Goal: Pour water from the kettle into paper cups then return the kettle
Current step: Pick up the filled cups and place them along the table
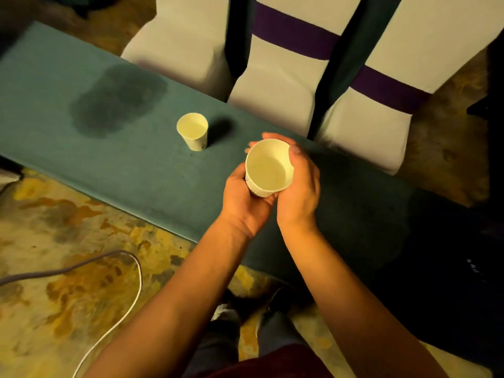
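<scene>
A white paper cup (268, 170) with water in it is held above the teal table (136, 165), between both hands. My left hand (245, 199) cups it from below and the left side. My right hand (300, 186) wraps its right side, thumb on the rim and fingertips showing behind the far edge. A second paper cup (193, 130) stands upright on the table to the left, apart from my hands; it looks to hold some water. No kettle is in view.
A dark wet patch (117, 100) spreads on the tablecloth at the far left. Chairs in white covers (275, 77) with purple bands stand against the table's far edge. Cables (120, 304) lie on the patterned carpet at the near left.
</scene>
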